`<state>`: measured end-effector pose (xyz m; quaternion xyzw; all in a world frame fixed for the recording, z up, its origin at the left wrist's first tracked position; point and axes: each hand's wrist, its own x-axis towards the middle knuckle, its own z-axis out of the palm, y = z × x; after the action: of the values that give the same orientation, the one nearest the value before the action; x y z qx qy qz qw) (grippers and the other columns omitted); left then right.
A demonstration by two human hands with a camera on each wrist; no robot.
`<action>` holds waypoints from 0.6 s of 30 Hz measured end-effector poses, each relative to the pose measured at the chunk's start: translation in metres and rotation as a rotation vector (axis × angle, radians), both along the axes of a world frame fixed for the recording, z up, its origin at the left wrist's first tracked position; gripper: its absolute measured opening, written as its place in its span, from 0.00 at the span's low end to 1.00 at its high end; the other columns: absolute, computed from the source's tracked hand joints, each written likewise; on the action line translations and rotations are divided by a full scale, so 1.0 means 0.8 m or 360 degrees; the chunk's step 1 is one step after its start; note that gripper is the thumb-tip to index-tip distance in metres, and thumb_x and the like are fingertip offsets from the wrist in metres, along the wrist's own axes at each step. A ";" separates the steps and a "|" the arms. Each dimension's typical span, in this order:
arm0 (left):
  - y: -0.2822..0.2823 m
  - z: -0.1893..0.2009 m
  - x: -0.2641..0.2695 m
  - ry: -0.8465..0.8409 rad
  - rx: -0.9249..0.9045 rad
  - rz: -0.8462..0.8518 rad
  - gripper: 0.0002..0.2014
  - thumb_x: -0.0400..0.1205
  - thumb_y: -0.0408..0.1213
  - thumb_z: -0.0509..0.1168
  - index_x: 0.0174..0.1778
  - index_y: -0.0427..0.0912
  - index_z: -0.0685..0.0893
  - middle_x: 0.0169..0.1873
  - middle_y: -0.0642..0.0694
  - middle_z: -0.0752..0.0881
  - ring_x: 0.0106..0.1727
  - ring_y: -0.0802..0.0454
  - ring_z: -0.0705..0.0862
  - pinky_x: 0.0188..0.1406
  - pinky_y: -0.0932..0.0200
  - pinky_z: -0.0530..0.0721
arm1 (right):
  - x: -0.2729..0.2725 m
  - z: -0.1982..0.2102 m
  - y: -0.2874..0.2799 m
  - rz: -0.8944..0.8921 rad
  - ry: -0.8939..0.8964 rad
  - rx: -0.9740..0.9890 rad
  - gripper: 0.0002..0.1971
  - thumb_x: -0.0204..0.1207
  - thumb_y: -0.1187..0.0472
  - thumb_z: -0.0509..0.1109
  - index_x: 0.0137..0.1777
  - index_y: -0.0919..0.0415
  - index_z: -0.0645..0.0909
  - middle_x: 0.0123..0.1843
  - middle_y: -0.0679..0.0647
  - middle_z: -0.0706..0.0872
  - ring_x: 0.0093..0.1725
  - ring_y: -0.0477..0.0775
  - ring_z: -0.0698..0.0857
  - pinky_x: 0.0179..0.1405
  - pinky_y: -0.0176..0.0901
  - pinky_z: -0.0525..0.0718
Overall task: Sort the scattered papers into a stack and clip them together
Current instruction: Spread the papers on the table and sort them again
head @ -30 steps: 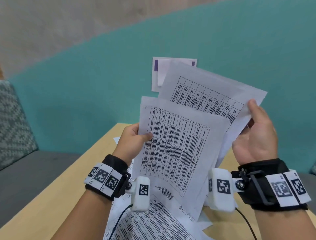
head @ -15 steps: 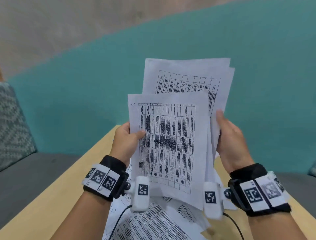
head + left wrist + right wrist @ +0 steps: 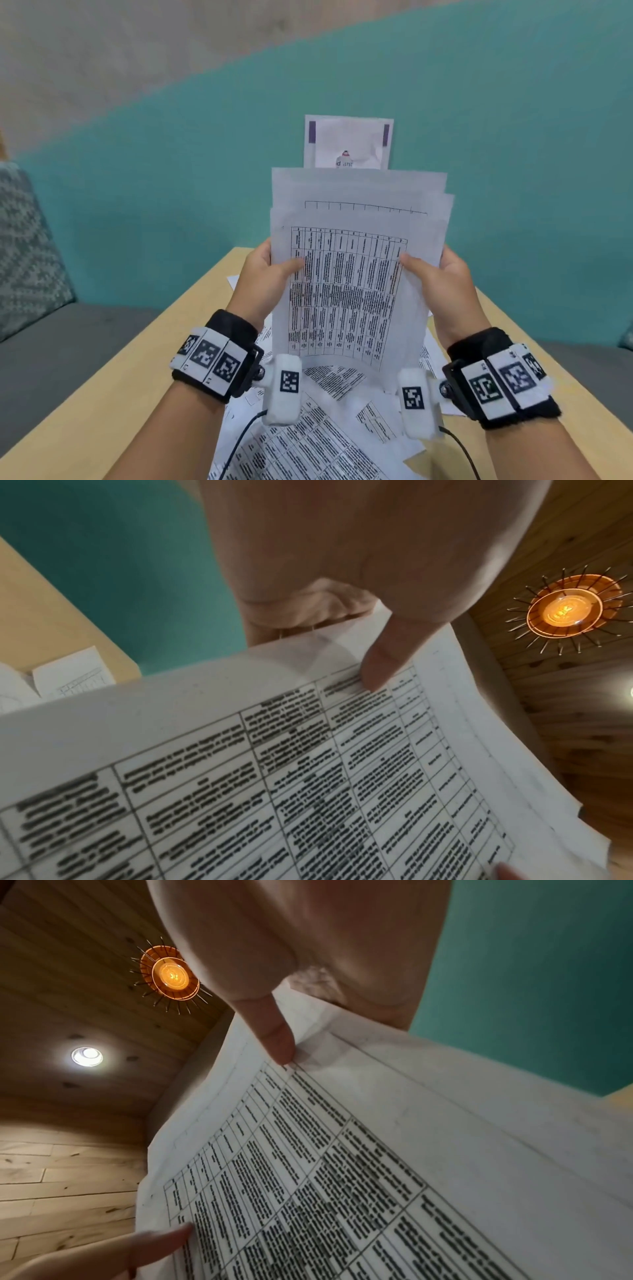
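I hold a bundle of white printed sheets [image 3: 352, 281] upright above the table. Its top edges are staggered, and the front sheet carries a dense black table. My left hand [image 3: 265, 274] grips the bundle's left edge, thumb on the front. My right hand [image 3: 442, 277] grips the right edge the same way. In the left wrist view the thumb [image 3: 383, 666] presses on the sheets [image 3: 308, 777]. The right wrist view shows the other thumb [image 3: 277, 1039] pinching the sheets [image 3: 377, 1164]. More printed papers [image 3: 308, 442] lie scattered on the table below. No clip is in view.
The light wooden table [image 3: 102, 404] runs away from me toward a teal wall. A white notice with purple bars [image 3: 347, 142] hangs on that wall behind the bundle. A grey sofa seat with a patterned cushion [image 3: 24, 246] stands at the left.
My right hand brought its fanned sheets behind the left hand's sheet and slid down to the right edge. The two groups are now one bundle, squarer than before.
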<state>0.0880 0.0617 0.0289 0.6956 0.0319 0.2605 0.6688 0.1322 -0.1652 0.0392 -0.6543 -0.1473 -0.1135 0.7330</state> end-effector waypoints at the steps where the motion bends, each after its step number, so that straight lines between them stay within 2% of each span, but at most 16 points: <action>1: -0.001 0.000 0.000 -0.0006 0.0008 -0.0001 0.14 0.84 0.27 0.69 0.66 0.42 0.86 0.55 0.51 0.92 0.54 0.54 0.90 0.55 0.57 0.86 | -0.001 0.000 0.000 -0.0009 -0.0012 -0.0004 0.12 0.82 0.68 0.71 0.60 0.51 0.86 0.54 0.45 0.94 0.56 0.51 0.92 0.59 0.48 0.87; 4: -0.003 0.004 -0.002 -0.0069 -0.0013 -0.0030 0.15 0.85 0.28 0.69 0.66 0.44 0.85 0.55 0.52 0.93 0.53 0.56 0.91 0.52 0.61 0.87 | -0.003 0.003 0.000 -0.0036 -0.0069 0.0024 0.12 0.83 0.68 0.70 0.61 0.51 0.86 0.56 0.46 0.93 0.57 0.51 0.91 0.65 0.53 0.87; 7: -0.002 0.006 -0.004 -0.0147 -0.0046 -0.0049 0.14 0.83 0.27 0.70 0.64 0.44 0.84 0.55 0.51 0.93 0.56 0.54 0.92 0.55 0.58 0.87 | -0.004 0.006 0.000 -0.0102 -0.0179 0.0071 0.14 0.81 0.70 0.71 0.57 0.49 0.82 0.50 0.45 0.93 0.51 0.48 0.92 0.64 0.57 0.88; 9: -0.002 0.005 -0.005 -0.0195 0.0017 -0.0021 0.14 0.83 0.26 0.70 0.61 0.44 0.81 0.54 0.49 0.93 0.54 0.52 0.92 0.55 0.54 0.89 | -0.005 0.006 -0.002 -0.0185 -0.0294 0.0056 0.21 0.80 0.72 0.71 0.60 0.43 0.77 0.49 0.45 0.93 0.48 0.45 0.92 0.59 0.54 0.89; 11: -0.003 0.006 -0.005 -0.0272 0.0084 0.0012 0.19 0.83 0.24 0.69 0.62 0.50 0.77 0.54 0.46 0.93 0.54 0.48 0.93 0.54 0.50 0.91 | -0.010 0.008 -0.002 -0.0234 -0.0435 0.0030 0.31 0.80 0.74 0.70 0.67 0.34 0.73 0.52 0.47 0.92 0.52 0.45 0.92 0.57 0.49 0.89; 13: -0.007 0.009 -0.010 -0.0382 0.0158 0.0032 0.31 0.82 0.22 0.69 0.69 0.62 0.71 0.60 0.42 0.90 0.58 0.47 0.92 0.58 0.48 0.91 | -0.015 0.010 -0.002 -0.0274 -0.0555 -0.0029 0.36 0.79 0.75 0.69 0.69 0.28 0.72 0.59 0.52 0.90 0.58 0.53 0.91 0.59 0.53 0.89; 15: -0.010 0.013 -0.015 -0.0460 0.0262 0.0059 0.40 0.80 0.23 0.69 0.74 0.73 0.67 0.69 0.40 0.84 0.67 0.40 0.87 0.66 0.38 0.87 | -0.018 0.011 -0.001 -0.0313 -0.0596 -0.0053 0.33 0.79 0.75 0.68 0.66 0.30 0.73 0.58 0.51 0.89 0.55 0.55 0.91 0.59 0.59 0.90; 16: -0.011 0.014 -0.016 -0.0488 0.0289 0.0062 0.41 0.79 0.23 0.69 0.75 0.72 0.67 0.71 0.40 0.82 0.68 0.38 0.86 0.65 0.35 0.87 | -0.018 0.012 0.000 -0.0334 -0.0594 -0.0051 0.30 0.79 0.74 0.68 0.64 0.33 0.73 0.56 0.49 0.88 0.52 0.55 0.91 0.58 0.61 0.90; 18: -0.010 0.014 -0.016 -0.0525 0.0301 0.0071 0.37 0.80 0.19 0.68 0.74 0.63 0.69 0.66 0.41 0.84 0.61 0.39 0.89 0.59 0.33 0.90 | -0.016 0.012 0.001 -0.0353 -0.0578 -0.0021 0.27 0.78 0.74 0.69 0.60 0.38 0.71 0.53 0.49 0.87 0.49 0.56 0.92 0.59 0.66 0.88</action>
<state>0.0752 0.0536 0.0397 0.7024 -0.0875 0.3876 0.5906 0.1191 -0.1647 0.0492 -0.6401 -0.2047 -0.3086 0.6732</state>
